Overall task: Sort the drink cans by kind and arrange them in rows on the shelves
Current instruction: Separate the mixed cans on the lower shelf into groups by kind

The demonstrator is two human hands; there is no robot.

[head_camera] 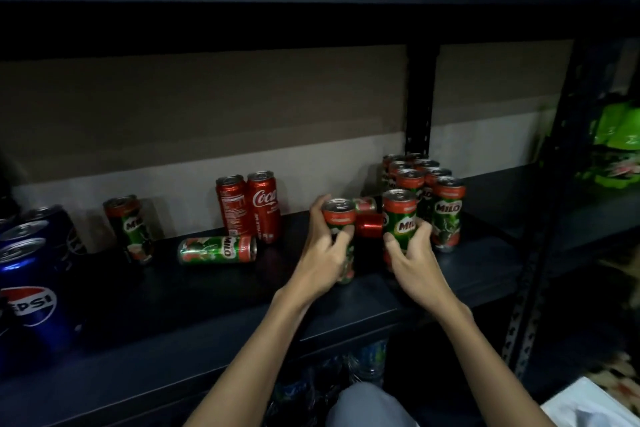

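Observation:
My left hand (pixel 323 253) grips an upright green Milo can (pixel 340 218) on the dark shelf (pixel 207 305). My right hand (pixel 414 260) grips a second upright Milo can (pixel 400 215) just to its right. Behind that, several Milo cans (pixel 429 184) stand in rows at the back right. Between my hands a red can (pixel 370 225) lies on its side, with another small can (pixel 364 204) behind it. Further left, one Milo can (pixel 218 250) lies flat, another Milo can (pixel 130 227) stands near the wall, and two Coca-Cola cans (pixel 249 206) stand together.
Blue Pepsi cans (pixel 29 288) stand in a row at the shelf's left end. A black upright post (pixel 419 97) rises behind the Milo rows. Green packets (pixel 616 146) fill the neighbouring shelf on the right. Bottles (pixel 367 360) sit on the shelf below.

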